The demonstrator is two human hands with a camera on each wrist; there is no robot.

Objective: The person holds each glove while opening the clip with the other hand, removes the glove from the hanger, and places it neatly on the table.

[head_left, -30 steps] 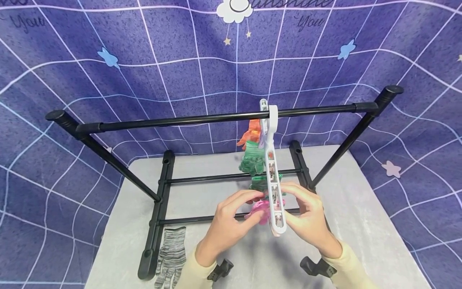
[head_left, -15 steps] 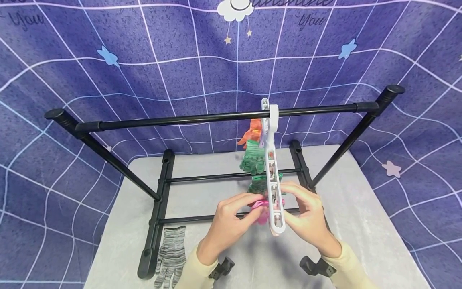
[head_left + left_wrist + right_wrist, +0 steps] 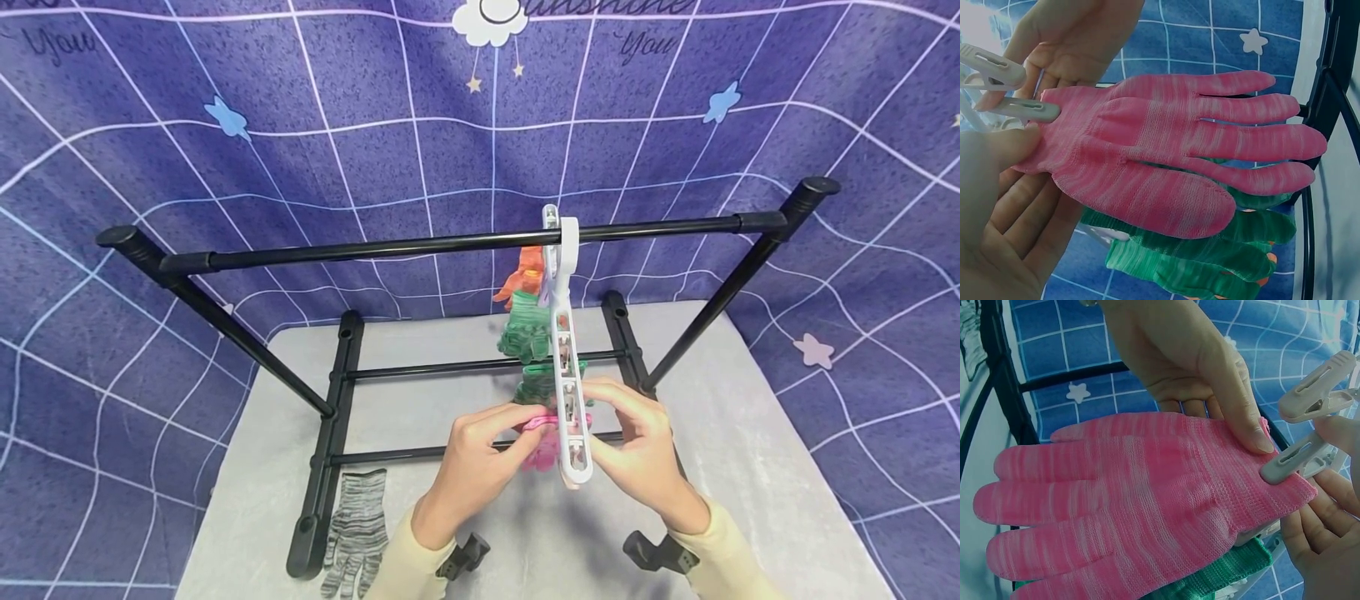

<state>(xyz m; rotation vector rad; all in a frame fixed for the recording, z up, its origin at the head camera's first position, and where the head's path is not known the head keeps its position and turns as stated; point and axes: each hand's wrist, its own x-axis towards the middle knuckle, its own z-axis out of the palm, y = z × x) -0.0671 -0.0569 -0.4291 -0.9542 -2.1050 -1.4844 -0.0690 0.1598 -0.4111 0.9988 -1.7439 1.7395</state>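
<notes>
A pink knit glove (image 3: pixel 1147 137) hangs fingers down from the front part of a white clip hanger (image 3: pixel 564 367). My left hand (image 3: pixel 480 458) pinches one side of its cuff, the thumb on the front and the fingers behind. My right hand (image 3: pixel 637 442) pinches a grey clip (image 3: pixel 1294 459), its thumb on the lever, its fingers behind. That clip's tip lies over the cuff. A second clip (image 3: pixel 1319 387) sits right beside it with nothing in its jaws. Behind hang green gloves (image 3: pixel 525 325). In the head view the hanger hides part of the pink glove.
The hanger hooks over the top bar (image 3: pixel 390 248) of a black rack standing on a grey-white table (image 3: pixel 247 508). An orange glove (image 3: pixel 522 275) hangs at the back. A grey striped glove (image 3: pixel 356 525) lies at the rack's left foot. A purple curtain (image 3: pixel 360 167) surrounds everything.
The pink glove's cuff has turned more edge-on to the head view and its body hangs lower between the hands. Both hands stay almost in place.
</notes>
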